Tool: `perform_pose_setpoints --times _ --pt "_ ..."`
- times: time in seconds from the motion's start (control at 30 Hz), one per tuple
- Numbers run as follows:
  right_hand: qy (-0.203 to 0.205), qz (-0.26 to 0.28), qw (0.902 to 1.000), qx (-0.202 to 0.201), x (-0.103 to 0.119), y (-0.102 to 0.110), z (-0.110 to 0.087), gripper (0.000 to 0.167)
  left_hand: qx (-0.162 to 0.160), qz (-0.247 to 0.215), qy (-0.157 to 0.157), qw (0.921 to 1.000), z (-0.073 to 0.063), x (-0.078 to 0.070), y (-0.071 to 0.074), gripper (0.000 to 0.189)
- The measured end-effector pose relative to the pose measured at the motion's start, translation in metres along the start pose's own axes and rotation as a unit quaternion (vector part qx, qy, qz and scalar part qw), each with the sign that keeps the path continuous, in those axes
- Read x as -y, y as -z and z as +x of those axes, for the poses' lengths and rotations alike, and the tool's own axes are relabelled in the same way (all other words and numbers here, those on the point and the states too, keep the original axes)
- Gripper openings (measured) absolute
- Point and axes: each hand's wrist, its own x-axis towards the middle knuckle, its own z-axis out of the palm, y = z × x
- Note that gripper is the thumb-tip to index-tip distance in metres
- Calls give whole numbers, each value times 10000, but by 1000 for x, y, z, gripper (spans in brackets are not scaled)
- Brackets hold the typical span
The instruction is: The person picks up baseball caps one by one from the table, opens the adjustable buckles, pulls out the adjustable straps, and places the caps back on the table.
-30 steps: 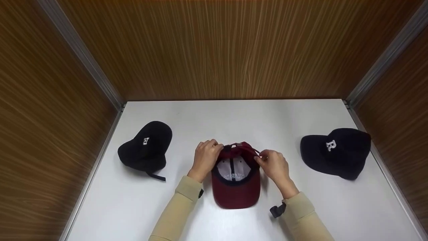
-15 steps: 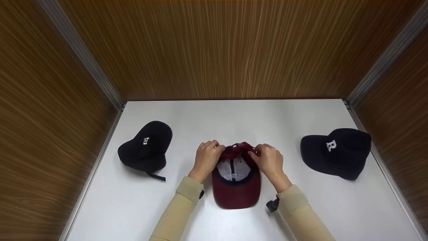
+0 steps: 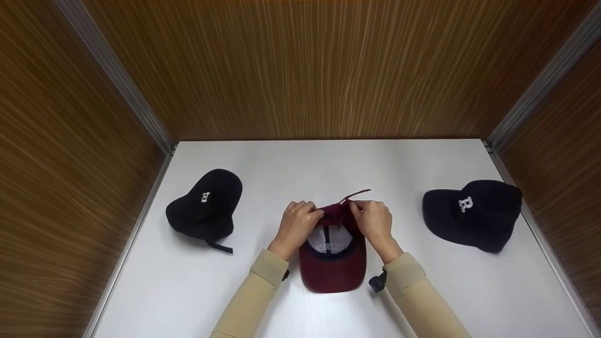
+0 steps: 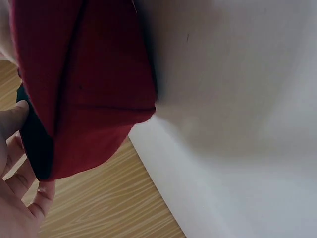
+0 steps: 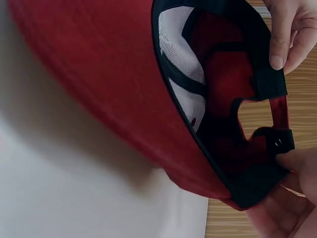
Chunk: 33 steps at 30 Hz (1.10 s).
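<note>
A maroon baseball cap lies upside down on the white table, its brim toward me and its pale-lined inside facing up. My left hand pinches the left back edge of the cap between thumb and fingers. On the opposite side of the rear opening, my right hand pinches the edge beside the strap. The loose strap end sticks out to the right, beyond the right hand. In the right wrist view the narrow back strap spans the gap between both hands, near a small metal eyelet.
A black cap with a white R rests at the left, its strap trailing. At the right lies a dark navy cap, also marked R. Wood-grain panels border the white table at the back and sides.
My right hand has moved left along the back edge, and my left hand slightly right, so they are closer together. The strap end now projects past the right hand.
</note>
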Motion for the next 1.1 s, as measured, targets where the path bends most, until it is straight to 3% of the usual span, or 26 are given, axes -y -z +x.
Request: perform_pose_setpoints --times 0.17,0.4,0.57,0.77,1.1 --pt "-261 672 9974 0 1 0 1 17 -81 -58 -62 9999 -1 -5 -1 9" --pt "-242 1330 9907 -173 6 3 -1 26 -67 -133 79 9999 -2 -11 3 6" --pt "88 1608 9859 -465 11 7 -1 19 -85 -375 630 9973 0 -13 10 6" --pt "456 1759 9812 -657 18 13 -2 11 -72 -806 1270 9886 6 -16 18 11" --pt "739 1785 9779 -796 27 16 -4 10 -86 -1691 1961 9658 32 -26 28 17"
